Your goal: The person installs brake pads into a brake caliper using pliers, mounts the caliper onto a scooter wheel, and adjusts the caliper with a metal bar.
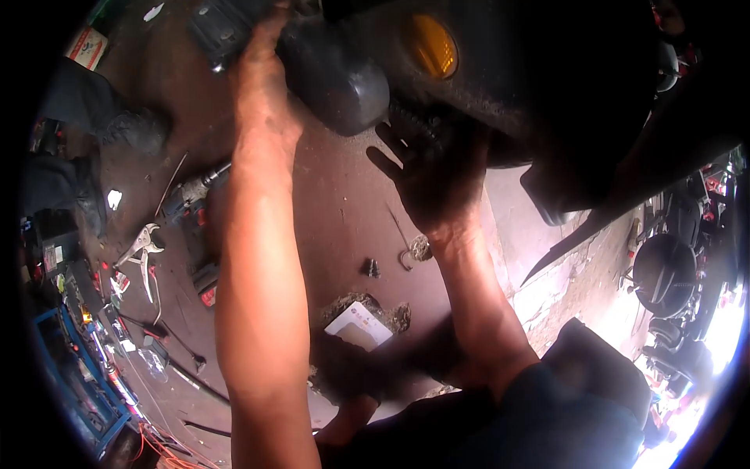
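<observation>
My left arm reaches up to the top of the view, where my left hand (266,35) is at a dark part (223,31) beside a rounded black housing (336,78); its fingers are hidden. Under a large dark vehicle body (500,86) with an orange lens (432,47), my right hand (441,176) is raised in shadow. Two of its fingers show stretched out and apart, close to a dark ribbed part (418,129). Whether the hand touches that part is too dark to tell.
On the brown floor lie locking pliers (142,254), a power tool (191,195), a white card (358,327) and a small dark piece (371,268). A blue rack (66,383) stands at the lower left. Another person's dark-clothed leg (82,102) is at the upper left.
</observation>
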The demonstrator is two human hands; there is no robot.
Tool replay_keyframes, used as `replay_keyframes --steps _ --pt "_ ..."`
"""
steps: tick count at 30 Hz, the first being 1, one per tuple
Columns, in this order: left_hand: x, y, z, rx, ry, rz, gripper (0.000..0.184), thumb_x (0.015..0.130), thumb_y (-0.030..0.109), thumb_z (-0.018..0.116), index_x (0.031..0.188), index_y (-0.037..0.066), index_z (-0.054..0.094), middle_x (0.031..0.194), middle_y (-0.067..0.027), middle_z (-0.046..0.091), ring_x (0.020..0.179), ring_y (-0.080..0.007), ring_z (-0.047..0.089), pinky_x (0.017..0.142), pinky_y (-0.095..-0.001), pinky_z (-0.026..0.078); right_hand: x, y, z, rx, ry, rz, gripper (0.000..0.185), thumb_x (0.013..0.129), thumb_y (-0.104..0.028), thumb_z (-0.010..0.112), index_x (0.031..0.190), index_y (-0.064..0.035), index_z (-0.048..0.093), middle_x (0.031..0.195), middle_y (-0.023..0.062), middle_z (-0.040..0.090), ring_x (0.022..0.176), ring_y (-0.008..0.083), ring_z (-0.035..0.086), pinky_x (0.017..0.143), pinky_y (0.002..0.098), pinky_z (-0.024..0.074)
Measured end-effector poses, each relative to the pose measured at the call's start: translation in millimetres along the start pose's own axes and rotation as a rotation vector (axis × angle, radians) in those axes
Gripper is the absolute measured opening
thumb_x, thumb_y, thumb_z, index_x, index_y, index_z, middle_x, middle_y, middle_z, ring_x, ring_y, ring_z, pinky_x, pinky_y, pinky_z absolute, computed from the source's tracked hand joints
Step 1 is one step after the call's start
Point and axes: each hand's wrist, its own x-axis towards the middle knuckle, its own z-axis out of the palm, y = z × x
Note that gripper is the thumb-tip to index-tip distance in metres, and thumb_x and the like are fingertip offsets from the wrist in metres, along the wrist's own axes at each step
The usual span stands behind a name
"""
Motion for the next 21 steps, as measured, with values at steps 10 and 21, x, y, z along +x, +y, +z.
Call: replay_keyframes --steps 10,21 --pt "-16.2 -11.6 16.2 0.028 0.001 0.12 0.041 0.091 0.038 0.065 0.122 0.011 0.063 0.113 -0.0066 0.068 0.102 -0.0239 0.064 0.091 -0.04 0.052 5.5 3.6 -3.3 0.064 -0.043 0.008 0.056 0.096 -0.057 0.043 0.128 -0.012 0.051 0.129 0.0077 0.052 0.123 0.0276 0.044 0.106 0.0512 0.0319" --pt "-8.0 -6.1 15.8 0.139 0.017 0.103 0.045 0.095 0.035 0.059 0.128 0.005 0.058 0.125 -0.0077 0.064 0.112 -0.0231 0.061 0.101 -0.038 0.048 3.9 17.7 9.9 0.064 0.042 -0.179 0.05 0.09 -0.06 0.055 0.117 -0.0178 0.057 0.116 0.0044 0.061 0.101 0.0227 0.057 0.096 0.0452 0.0405"
